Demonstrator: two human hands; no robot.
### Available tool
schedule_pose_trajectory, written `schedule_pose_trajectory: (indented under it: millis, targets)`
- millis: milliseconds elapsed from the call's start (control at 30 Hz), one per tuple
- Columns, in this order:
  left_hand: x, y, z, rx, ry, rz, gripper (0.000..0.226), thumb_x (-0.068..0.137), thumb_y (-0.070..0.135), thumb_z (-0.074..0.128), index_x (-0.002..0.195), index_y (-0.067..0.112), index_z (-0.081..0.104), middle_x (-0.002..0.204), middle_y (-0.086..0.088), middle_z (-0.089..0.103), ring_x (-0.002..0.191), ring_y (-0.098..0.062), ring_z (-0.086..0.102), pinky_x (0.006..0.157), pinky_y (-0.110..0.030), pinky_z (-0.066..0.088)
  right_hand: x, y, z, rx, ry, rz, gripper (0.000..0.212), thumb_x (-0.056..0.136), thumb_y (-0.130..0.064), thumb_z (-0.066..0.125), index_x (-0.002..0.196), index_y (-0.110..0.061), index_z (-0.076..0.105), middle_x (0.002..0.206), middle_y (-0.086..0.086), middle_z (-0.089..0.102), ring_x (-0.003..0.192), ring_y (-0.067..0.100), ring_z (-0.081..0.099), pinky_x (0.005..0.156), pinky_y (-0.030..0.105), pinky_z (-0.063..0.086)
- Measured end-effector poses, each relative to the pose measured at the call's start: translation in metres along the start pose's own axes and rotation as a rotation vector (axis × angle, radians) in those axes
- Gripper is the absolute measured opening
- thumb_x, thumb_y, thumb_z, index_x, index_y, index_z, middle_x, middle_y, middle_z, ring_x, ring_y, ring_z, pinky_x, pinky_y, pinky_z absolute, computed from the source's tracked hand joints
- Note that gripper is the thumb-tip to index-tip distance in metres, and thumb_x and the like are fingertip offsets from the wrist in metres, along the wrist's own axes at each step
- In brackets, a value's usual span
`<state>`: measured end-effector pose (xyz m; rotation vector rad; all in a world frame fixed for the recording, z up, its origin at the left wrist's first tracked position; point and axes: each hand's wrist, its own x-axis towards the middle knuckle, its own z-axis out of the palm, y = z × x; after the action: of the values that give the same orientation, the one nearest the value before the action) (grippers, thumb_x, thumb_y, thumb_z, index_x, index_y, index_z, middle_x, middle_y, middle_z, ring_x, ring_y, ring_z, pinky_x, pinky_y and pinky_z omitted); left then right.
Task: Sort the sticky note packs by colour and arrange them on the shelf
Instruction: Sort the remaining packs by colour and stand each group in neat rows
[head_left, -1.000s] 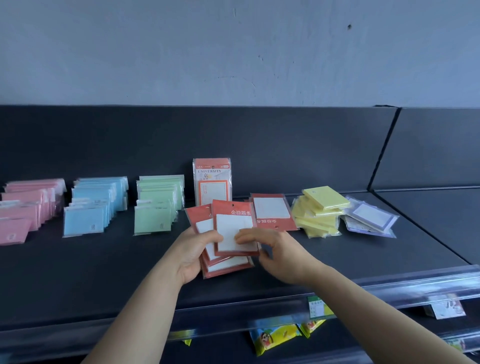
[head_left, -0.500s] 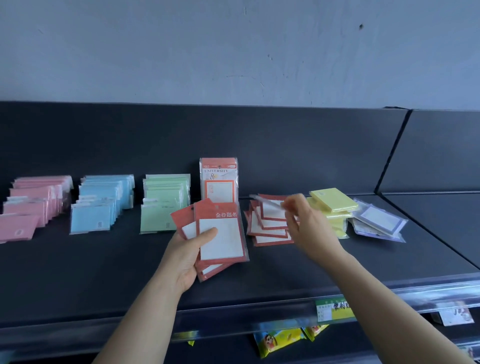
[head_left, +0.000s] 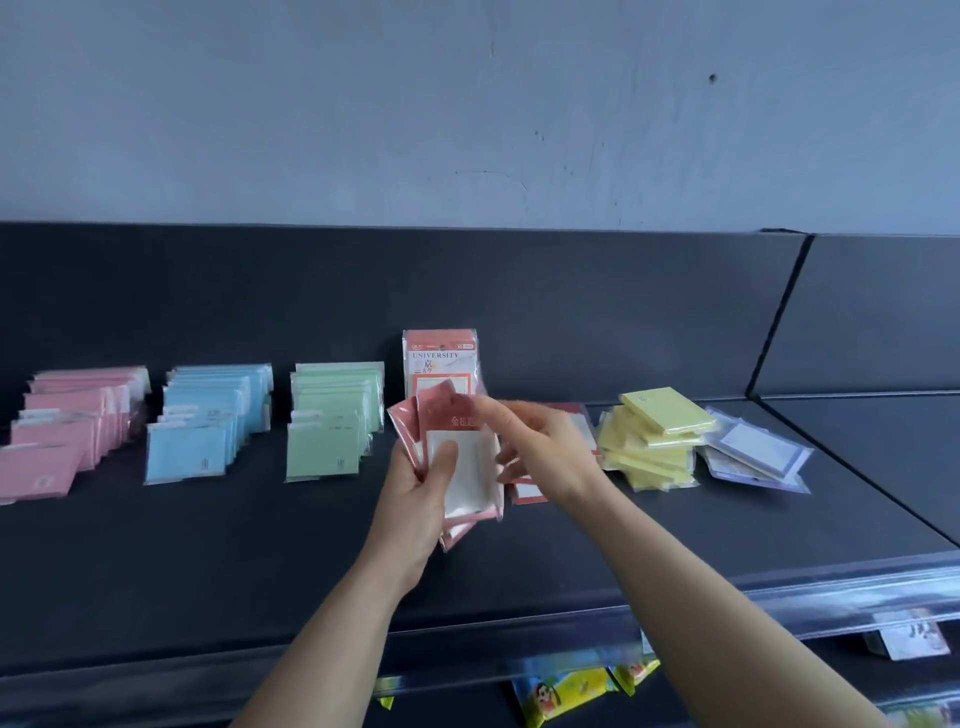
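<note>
Grips a fan of red-bordered sticky note packs (head_left: 467, 483) in the left hand (head_left: 415, 499) just before the upright UNIVERSITY pack (head_left: 439, 358), right hand (head_left: 545, 457) blurred at the fan's top, grasp not discernible; light, slick-sleeved, probably slide-prone, best pinched by edges.

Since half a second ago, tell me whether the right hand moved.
Yes. The right hand shifted left, away from the yellow stack, toward the red packs the left hand holds.
</note>
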<state>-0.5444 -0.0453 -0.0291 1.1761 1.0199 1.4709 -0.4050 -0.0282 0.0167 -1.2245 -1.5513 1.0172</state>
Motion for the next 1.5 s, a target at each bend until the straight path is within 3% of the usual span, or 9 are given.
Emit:
schedule_pose_trajectory:
  millis: [200,400,567,667,1033,1167,1300,1400,1500]
  targets:
    - [-0.003,-0.002,-0.007,-0.092,-0.060,-0.038,0.040,0.081,0.022,0.071,0.119,0.018,0.058,0.109,-0.005,0.072,0.096,-0.020,0.070,0.078,-0.030,0.056,0.011,0.025,0.006,-0.217,-0.007,0.064,0.049,0.083,-0.022,0.067,0.129,-0.027,0.053,0.115,-0.002,0.062,0.080,0.009,0.061,0.073,0.032,0.057]
    - [0.001,-0.002,-0.017,-0.127,0.070,-0.118,0.041,0.078,0.004,0.072,0.118,0.009,0.061,0.106,-0.011,0.073,0.095,-0.029,0.070,0.083,-0.045,0.056,0.008,0.031,0.004,-0.414,0.109,-0.004,0.034,0.080,-0.041,0.072,0.109,-0.026,0.066,0.085,-0.011,0.067,0.079,0.011,0.064,0.066,0.030,0.052]
    - [0.006,0.004,-0.027,-0.184,0.132,-0.272,0.022,0.091,0.001,0.058,0.106,0.016,0.065,0.100,-0.005,0.073,0.089,-0.022,0.070,0.071,-0.034,0.054,0.025,0.052,-0.030,-0.873,0.182,-0.058,0.054,0.092,-0.045,0.053,0.137,-0.016,0.047,0.140,0.002,0.051,0.131,0.023,0.043,0.107,0.036,0.036]
    - [0.004,0.000,-0.029,-0.183,0.135,-0.358,0.023,0.092,0.003,0.054,0.110,0.013,0.063,0.104,-0.010,0.072,0.092,-0.025,0.067,0.074,-0.036,0.052,0.023,0.067,-0.038,-0.990,0.043,0.046,0.057,0.091,-0.053,0.049,0.132,-0.014,0.043,0.139,0.003,0.046,0.132,0.025,0.038,0.111,0.040,0.030]
    - [0.010,-0.003,-0.018,-0.242,0.092,-0.420,0.026,0.094,0.013,0.057,0.119,0.016,0.060,0.107,-0.009,0.072,0.098,-0.027,0.067,0.075,-0.038,0.054,-0.006,0.067,-0.034,-0.581,0.288,-0.313,0.024,0.098,-0.021,0.049,0.113,-0.014,0.066,0.110,-0.002,0.064,0.100,0.017,0.059,0.081,0.028,0.049]
    - [0.014,-0.007,-0.012,-0.233,0.029,-0.356,0.045,0.084,0.030,0.071,0.125,0.019,0.057,0.112,-0.008,0.071,0.101,-0.026,0.069,0.082,-0.043,0.056,-0.022,0.066,-0.016,-0.564,-0.043,-0.465,0.035,0.092,-0.011,0.053,0.126,-0.013,0.061,0.130,-0.006,0.055,0.120,0.006,0.048,0.102,0.012,0.036]
    - [0.014,-0.008,-0.010,-0.121,0.064,-0.268,0.044,0.078,0.006,0.075,0.119,0.013,0.062,0.109,-0.011,0.072,0.095,-0.026,0.071,0.078,-0.041,0.057,-0.021,0.066,-0.019,-0.553,-0.197,-0.340,0.060,0.079,-0.004,0.043,0.137,-0.016,0.053,0.147,-0.004,0.041,0.134,0.007,0.033,0.108,0.005,0.013]
    - [0.017,-0.007,-0.019,-0.111,0.120,-0.274,0.035,0.083,-0.003,0.067,0.114,0.011,0.063,0.105,-0.009,0.073,0.092,-0.026,0.072,0.069,-0.036,0.057,-0.003,0.069,-0.036,-0.758,0.059,-0.211,0.056,0.092,-0.025,0.054,0.144,-0.012,0.039,0.154,0.005,0.031,0.143,0.024,0.023,0.116,0.024,0.015]
    - [0.019,-0.007,-0.026,-0.096,0.160,-0.307,0.036,0.085,-0.002,0.062,0.119,0.009,0.059,0.104,-0.009,0.073,0.088,-0.024,0.072,0.060,-0.031,0.055,0.005,0.074,-0.041,-1.041,0.020,0.051,0.070,0.091,-0.056,0.048,0.145,-0.017,0.029,0.157,0.007,0.023,0.144,0.027,0.018,0.117,0.040,0.020]
